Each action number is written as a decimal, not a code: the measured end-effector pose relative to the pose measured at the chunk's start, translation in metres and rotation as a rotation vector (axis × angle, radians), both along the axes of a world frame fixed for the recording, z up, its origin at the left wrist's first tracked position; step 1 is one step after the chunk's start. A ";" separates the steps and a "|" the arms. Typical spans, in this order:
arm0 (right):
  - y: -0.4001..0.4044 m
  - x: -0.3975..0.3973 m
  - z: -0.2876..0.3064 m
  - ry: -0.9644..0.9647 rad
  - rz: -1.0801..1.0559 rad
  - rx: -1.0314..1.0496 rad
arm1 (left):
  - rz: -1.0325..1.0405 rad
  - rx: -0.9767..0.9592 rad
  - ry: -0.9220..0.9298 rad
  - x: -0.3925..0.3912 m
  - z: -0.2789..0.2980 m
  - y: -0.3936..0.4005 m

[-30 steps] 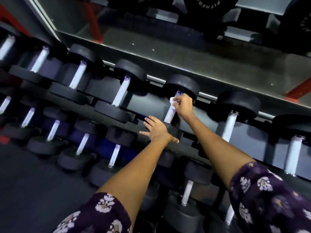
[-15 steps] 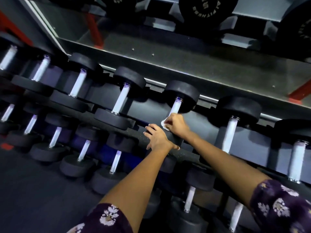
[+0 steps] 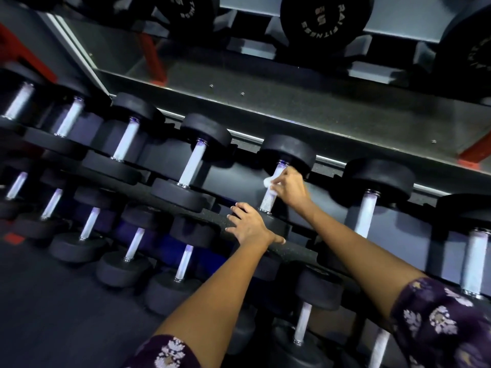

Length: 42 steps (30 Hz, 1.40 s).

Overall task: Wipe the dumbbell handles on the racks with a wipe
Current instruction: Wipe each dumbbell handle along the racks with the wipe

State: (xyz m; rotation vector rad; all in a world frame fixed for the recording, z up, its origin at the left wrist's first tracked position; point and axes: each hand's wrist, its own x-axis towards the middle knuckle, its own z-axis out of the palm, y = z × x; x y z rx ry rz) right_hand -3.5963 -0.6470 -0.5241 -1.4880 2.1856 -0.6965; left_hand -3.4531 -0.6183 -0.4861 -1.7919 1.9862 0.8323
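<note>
Black dumbbells with silver knurled handles lie in rows on a tiered black rack [image 3: 287, 251]. My right hand [image 3: 291, 188] grips a small white wipe [image 3: 267, 181] around the upper part of one top-row dumbbell handle [image 3: 267, 201], just below its far black head [image 3: 288, 152]. My left hand [image 3: 248, 224] rests flat, fingers spread, on the near head of that same dumbbell and the rack's front rail, thumb pointing right. The handle's lower stretch shows bare between my two hands.
Neighbouring top-row dumbbells sit left [image 3: 192, 163] and right [image 3: 368, 213] of the one being wiped. A lower tier of dumbbells [image 3: 134, 243] runs below. A mirror [image 3: 265, 75] behind the rack reflects weight plates [image 3: 325, 19]. Dark floor lies at lower left.
My right hand slid the wipe down the handle to its near end, then back up toward the far head. My left hand stayed on the near head. The camera moved closer.
</note>
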 end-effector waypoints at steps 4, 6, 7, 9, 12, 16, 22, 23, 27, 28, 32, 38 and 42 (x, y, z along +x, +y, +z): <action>0.005 0.010 -0.006 0.067 -0.049 -0.030 | 0.011 -0.001 0.006 0.001 0.001 0.001; 0.019 0.024 -0.010 0.107 0.120 0.003 | 0.010 -0.005 0.002 0.000 0.001 0.001; 0.025 0.024 -0.011 0.102 0.180 0.012 | 0.011 -0.008 0.001 0.000 0.001 0.001; 0.020 0.015 -0.007 0.083 0.198 0.019 | 0.012 -0.017 0.007 0.000 0.001 0.001; 0.001 0.002 -0.002 -0.012 -0.053 -0.049 | 0.017 -0.025 0.032 0.000 0.001 0.000; 0.012 0.023 -0.007 0.016 0.096 0.026 | 0.035 -0.030 0.065 0.001 -0.001 0.002; 0.008 -0.003 -0.007 -0.009 0.130 0.107 | 0.036 -0.038 0.079 0.001 0.000 0.003; 0.006 -0.003 -0.004 0.004 0.058 0.068 | 0.038 -0.037 0.080 0.001 0.000 0.003; 0.011 0.024 -0.001 0.052 0.263 0.080 | 0.048 -0.041 0.083 0.002 0.000 0.004; 0.015 0.027 -0.006 0.098 0.356 0.109 | 0.048 -0.039 0.085 0.002 -0.001 0.004; 0.013 -0.001 0.000 0.084 0.258 0.120 | 0.042 -0.047 0.079 0.002 0.000 0.004; 0.002 0.019 0.004 0.219 0.309 0.168 | 0.055 -0.041 0.080 0.003 -0.001 0.004; 0.011 0.012 0.007 0.283 0.350 0.135 | 0.051 -0.041 0.085 0.001 0.000 0.004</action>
